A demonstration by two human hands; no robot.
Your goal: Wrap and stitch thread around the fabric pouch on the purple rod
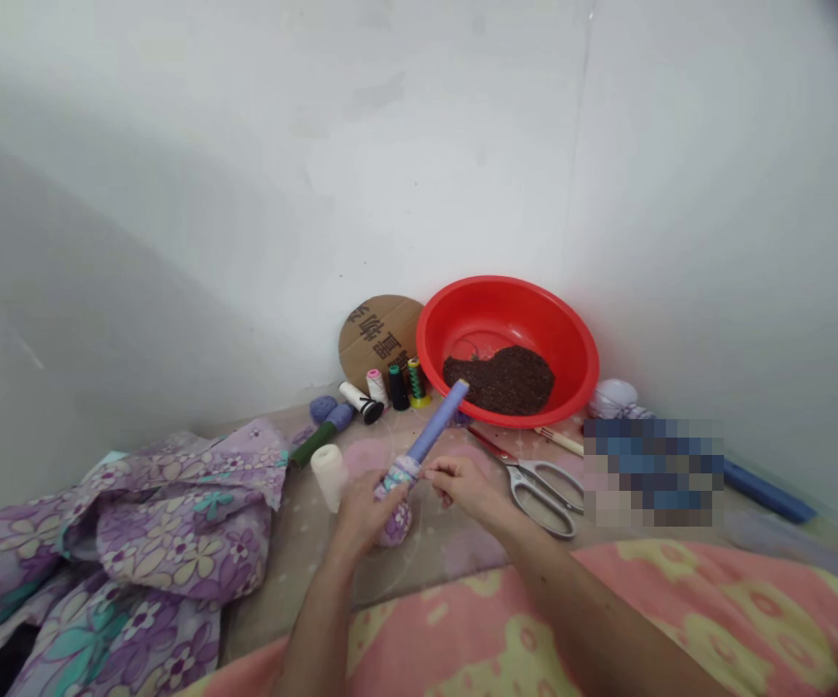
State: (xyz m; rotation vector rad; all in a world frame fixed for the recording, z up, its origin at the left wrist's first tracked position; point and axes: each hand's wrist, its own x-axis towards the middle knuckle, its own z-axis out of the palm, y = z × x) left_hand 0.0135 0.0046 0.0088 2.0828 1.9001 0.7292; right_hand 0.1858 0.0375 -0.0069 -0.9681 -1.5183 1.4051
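My left hand (367, 511) is wrapped around the neck of a floral cloth bundle (396, 521), gathered at one end of a purple-covered stick (436, 426). The stick slants up and away toward the red basin. White, thread-like winding shows around the gathered cloth above my fingers. Just right of that winding, my right hand (459, 484) has thumb and forefinger pinched together; whatever lies between them is too fine to make out. A white spool (327, 474) stands left of my left hand. Grey-handled scissors (541, 492) lie to the right of my right hand.
A red basin (430, 334) holds dark grains (510, 382). Near it are a round cardboard piece (372, 334), several thread spools (398, 389), a green-handled stick (314, 443), and white yarn (613, 398). Purple floral cloth (179, 523) is heaped left; a pink-yellow blanket (477, 639) lies in front.
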